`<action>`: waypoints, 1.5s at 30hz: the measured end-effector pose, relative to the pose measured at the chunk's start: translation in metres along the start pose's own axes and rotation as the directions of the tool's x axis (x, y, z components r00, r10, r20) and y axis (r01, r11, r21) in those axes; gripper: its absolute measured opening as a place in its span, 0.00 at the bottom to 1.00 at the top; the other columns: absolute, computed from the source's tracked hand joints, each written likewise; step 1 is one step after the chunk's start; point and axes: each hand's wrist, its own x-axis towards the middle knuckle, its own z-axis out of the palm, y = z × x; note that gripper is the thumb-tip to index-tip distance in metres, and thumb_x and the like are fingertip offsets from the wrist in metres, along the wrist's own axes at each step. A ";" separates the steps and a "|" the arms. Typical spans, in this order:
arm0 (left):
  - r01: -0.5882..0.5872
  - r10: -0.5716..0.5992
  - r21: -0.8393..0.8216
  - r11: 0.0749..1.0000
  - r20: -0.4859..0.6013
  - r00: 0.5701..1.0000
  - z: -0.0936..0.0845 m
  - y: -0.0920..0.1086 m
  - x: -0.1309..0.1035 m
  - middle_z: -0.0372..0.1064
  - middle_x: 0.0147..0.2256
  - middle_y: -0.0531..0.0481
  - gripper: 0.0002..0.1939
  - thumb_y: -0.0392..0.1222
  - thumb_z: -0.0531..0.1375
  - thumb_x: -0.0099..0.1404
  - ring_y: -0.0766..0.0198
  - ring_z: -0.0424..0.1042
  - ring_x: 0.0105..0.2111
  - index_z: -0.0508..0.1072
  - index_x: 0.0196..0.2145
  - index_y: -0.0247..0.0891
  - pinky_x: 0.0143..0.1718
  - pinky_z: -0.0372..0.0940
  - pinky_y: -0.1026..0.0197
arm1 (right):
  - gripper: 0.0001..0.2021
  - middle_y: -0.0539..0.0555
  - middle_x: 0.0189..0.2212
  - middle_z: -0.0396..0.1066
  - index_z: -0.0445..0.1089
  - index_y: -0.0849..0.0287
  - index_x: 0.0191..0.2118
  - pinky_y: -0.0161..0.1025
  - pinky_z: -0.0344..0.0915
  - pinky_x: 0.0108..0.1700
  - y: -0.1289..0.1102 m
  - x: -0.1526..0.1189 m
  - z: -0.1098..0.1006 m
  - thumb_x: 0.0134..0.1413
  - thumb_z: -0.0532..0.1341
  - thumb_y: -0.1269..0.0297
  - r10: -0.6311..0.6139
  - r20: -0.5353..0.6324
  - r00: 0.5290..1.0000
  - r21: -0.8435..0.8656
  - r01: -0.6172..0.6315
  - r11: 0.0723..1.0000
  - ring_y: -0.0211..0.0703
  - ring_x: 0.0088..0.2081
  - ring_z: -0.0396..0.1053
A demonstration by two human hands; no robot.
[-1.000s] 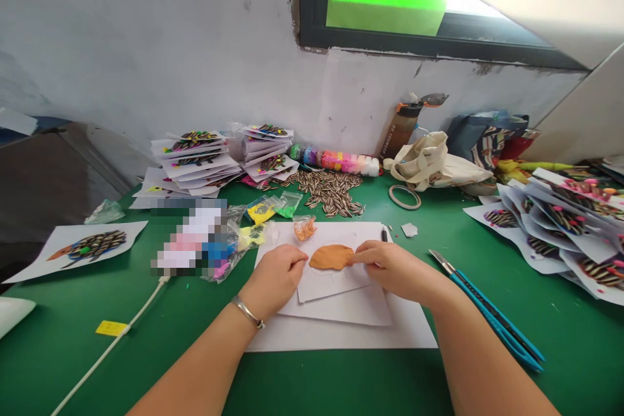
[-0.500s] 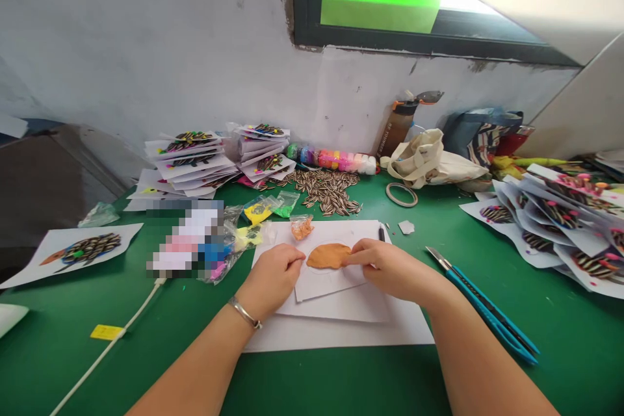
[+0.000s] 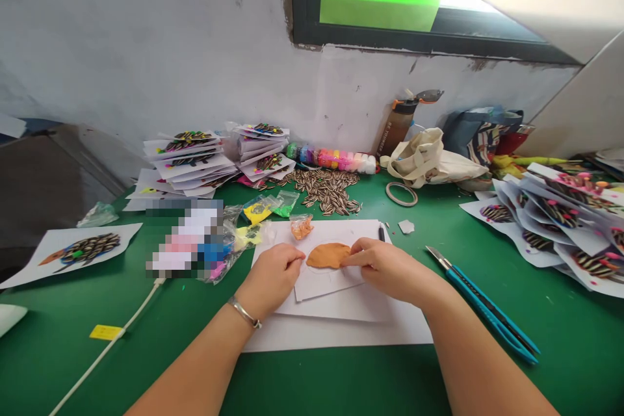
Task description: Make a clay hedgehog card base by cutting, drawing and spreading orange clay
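Note:
A flattened piece of orange modelling clay (image 3: 327,256) lies on a small white sheet (image 3: 322,285) with a drawn outline, on top of larger paper. The fingers of my right hand (image 3: 387,268) are closed at the clay's right edge, their tips touching it. My left hand (image 3: 273,278) rests on the paper just left of the clay, fingers curled in a pinch; what is between them, if anything, is hidden. Behind the clay sits a small bag of orange clay (image 3: 302,227). A black pen (image 3: 381,231) lies partly past my right hand.
Sunflower seeds (image 3: 327,192) are heaped at the back. Stacked seed pictures (image 3: 190,162) stand at left, more pictures (image 3: 570,221) at right. A utility knife (image 3: 446,262), blade out, lies with blue tweezers (image 3: 497,325) by my right forearm. A tape roll (image 3: 402,195) and white cable (image 3: 107,348) lie around.

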 end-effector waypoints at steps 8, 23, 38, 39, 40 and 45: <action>-0.007 0.007 -0.001 1.000 0.008 1.000 -0.001 0.002 -0.001 0.74 0.38 0.48 0.15 0.37 0.50 0.62 0.60 0.71 0.40 0.77 0.35 0.39 0.42 0.63 0.62 | 0.27 0.50 0.38 0.65 0.73 0.39 0.45 0.36 0.56 0.38 -0.008 -0.002 0.002 0.48 0.50 0.78 -0.006 -0.021 1.000 -0.089 0.005 0.996 0.39 0.34 0.64; -0.024 0.024 0.004 1.000 0.002 1.000 0.001 0.001 -0.002 0.74 0.38 0.49 0.15 0.36 0.49 0.62 0.61 0.71 0.40 0.77 0.35 0.39 0.43 0.63 0.62 | 0.21 0.51 0.29 0.65 0.75 0.47 0.38 0.41 0.49 0.40 -0.028 -0.003 0.003 0.51 0.49 0.78 -0.038 -0.010 0.999 -0.233 0.034 0.972 0.39 0.32 0.59; -0.037 0.037 0.023 0.999 0.004 0.999 -0.001 0.003 -0.004 0.74 0.37 0.49 0.16 0.35 0.49 0.63 0.61 0.71 0.39 0.77 0.34 0.40 0.42 0.63 0.63 | 0.23 0.50 0.29 0.71 0.73 0.47 0.43 0.41 0.52 0.42 -0.028 0.001 0.003 0.50 0.48 0.78 -0.104 -0.104 0.989 -0.134 0.089 0.987 0.41 0.33 0.62; -0.032 0.032 0.021 0.999 0.002 0.999 -0.001 0.003 -0.004 0.74 0.37 0.48 0.16 0.35 0.49 0.63 0.61 0.71 0.40 0.77 0.35 0.40 0.42 0.63 0.63 | 0.24 0.49 0.28 0.71 0.72 0.48 0.44 0.41 0.52 0.42 -0.028 0.001 0.003 0.50 0.48 0.79 -0.103 -0.104 0.989 -0.132 0.088 0.987 0.41 0.32 0.62; -0.028 0.028 0.019 0.999 0.002 1.000 -0.001 0.003 -0.003 0.74 0.38 0.48 0.15 0.35 0.49 0.63 0.61 0.71 0.40 0.77 0.35 0.40 0.43 0.63 0.62 | 0.24 0.49 0.28 0.71 0.71 0.48 0.45 0.41 0.52 0.41 -0.029 0.000 0.003 0.50 0.48 0.79 -0.101 -0.102 0.990 -0.132 0.087 0.987 0.40 0.31 0.62; -0.037 0.037 0.024 0.999 0.001 0.999 -0.001 0.004 -0.003 0.74 0.38 0.48 0.15 0.35 0.50 0.63 0.60 0.71 0.40 0.77 0.36 0.39 0.44 0.63 0.62 | 0.25 0.50 0.31 0.70 0.69 0.44 0.48 0.39 0.51 0.39 -0.030 0.000 0.006 0.51 0.49 0.78 -0.106 -0.064 0.992 -0.149 0.096 0.984 0.41 0.33 0.62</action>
